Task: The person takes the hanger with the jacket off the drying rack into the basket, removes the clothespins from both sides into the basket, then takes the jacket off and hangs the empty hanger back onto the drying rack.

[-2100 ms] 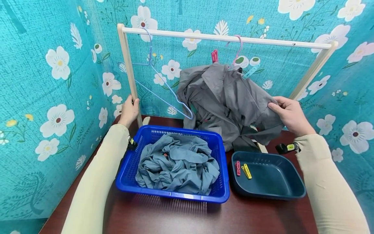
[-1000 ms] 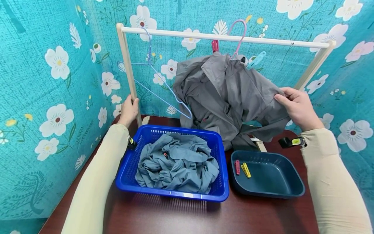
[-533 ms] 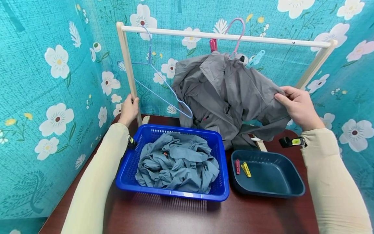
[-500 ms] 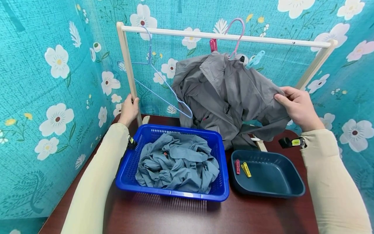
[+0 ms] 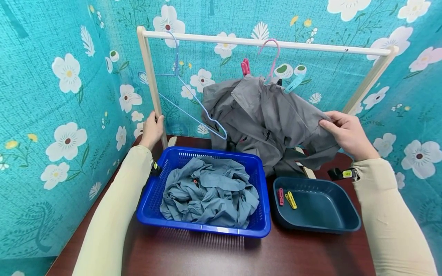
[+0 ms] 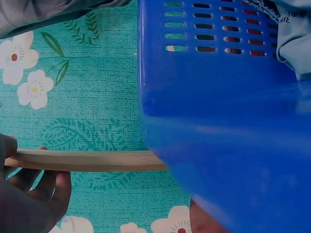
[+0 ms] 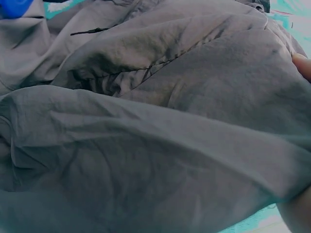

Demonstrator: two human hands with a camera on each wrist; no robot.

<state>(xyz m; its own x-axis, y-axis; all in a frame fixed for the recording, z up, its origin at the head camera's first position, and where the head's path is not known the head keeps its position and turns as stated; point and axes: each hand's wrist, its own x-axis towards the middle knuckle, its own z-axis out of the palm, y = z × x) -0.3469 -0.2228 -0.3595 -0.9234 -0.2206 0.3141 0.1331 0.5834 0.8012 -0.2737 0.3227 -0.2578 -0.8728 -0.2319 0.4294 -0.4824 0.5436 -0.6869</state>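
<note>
In the head view my left hand [image 5: 151, 131] grips the left wooden post of the clothes rack [image 5: 150, 71]; the left wrist view shows fingers on both sides of the post [image 6: 92, 160]. My right hand [image 5: 347, 132] pinches the right sleeve of a grey jacket [image 5: 252, 107], whose cloth fills most of the right wrist view. Inside its collar sits a pink hanger [image 5: 274, 57], its hook crossing the rail [image 5: 221, 40]. A red clothespin [image 5: 245, 67] and a light blue clothespin [image 5: 295, 82] clip the jacket's shoulders. The hanger's lower part is hidden.
A bare blue hanger [image 5: 197, 97] hangs at the rail's left. In front stands a blue basket [image 5: 203, 229] with a blue-grey garment [image 5: 210, 191]. Right of it, a dark tray [image 5: 321, 203] holds a pink clothespin [image 5: 281, 196] and a yellow one [image 5: 291, 200]. Curtains surround the table [image 5: 193, 255].
My right hand rose with the jacket sleeve, lifting the pink hook above the rail, then came back down. Jacket, hanger and clothespins are now lower and slightly farther left. The left hand stayed put.
</note>
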